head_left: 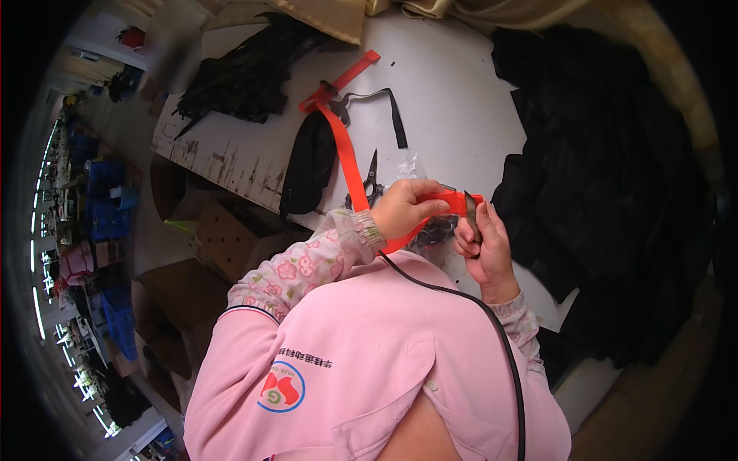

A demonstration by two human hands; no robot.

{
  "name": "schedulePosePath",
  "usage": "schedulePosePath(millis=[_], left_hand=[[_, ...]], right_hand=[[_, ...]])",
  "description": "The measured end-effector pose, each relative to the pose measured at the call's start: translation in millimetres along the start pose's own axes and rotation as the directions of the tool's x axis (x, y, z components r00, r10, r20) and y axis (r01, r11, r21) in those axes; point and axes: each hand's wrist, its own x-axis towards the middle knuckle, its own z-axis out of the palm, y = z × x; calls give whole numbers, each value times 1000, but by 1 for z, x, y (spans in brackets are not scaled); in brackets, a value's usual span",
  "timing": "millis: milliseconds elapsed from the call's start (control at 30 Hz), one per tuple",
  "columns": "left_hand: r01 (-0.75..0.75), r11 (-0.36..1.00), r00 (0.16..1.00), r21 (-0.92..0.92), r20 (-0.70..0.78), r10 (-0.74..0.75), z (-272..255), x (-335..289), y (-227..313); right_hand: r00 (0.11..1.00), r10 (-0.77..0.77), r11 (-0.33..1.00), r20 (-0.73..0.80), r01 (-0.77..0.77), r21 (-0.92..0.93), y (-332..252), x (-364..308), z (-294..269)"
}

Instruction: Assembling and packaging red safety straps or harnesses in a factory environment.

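My left hand (407, 209) pinches a bright orange webbing strap (350, 161) between thumb and fingers. Close by on the right, my right hand (490, 250) is closed, fingers curled and thumb up, around a dark, flat piece (471, 219) at the strap's end. Whether that piece is a buckle or a small cutting tool cannot be made out. From my left hand the strap runs up the table past a black pouch (310, 165) to a dark buckle (327, 91). Scissors (373, 173) with dark blades lie just beyond my left hand, beside a clear plastic bag (411, 165).
Black cut fabric (238, 73) is heaped at the white table's (446, 77) far left. A large pile of black cloth (607, 192) covers the right side. Cardboard boxes (238, 238) stand left, below the table edge. A black cable (484, 307) crosses my chest.
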Motion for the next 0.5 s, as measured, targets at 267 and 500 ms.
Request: schedulePosePath(millis=[267,500], left_hand=[[-167,890,983,-424,-136,120,-47,8,12],[-241,768,970,-593,-119,212,-56,1,28]], right_hand=[[868,-493,481,-55,220,-849,16,24,-115],[822,-555,-291,-132,-340,-894,78,13,-195]])
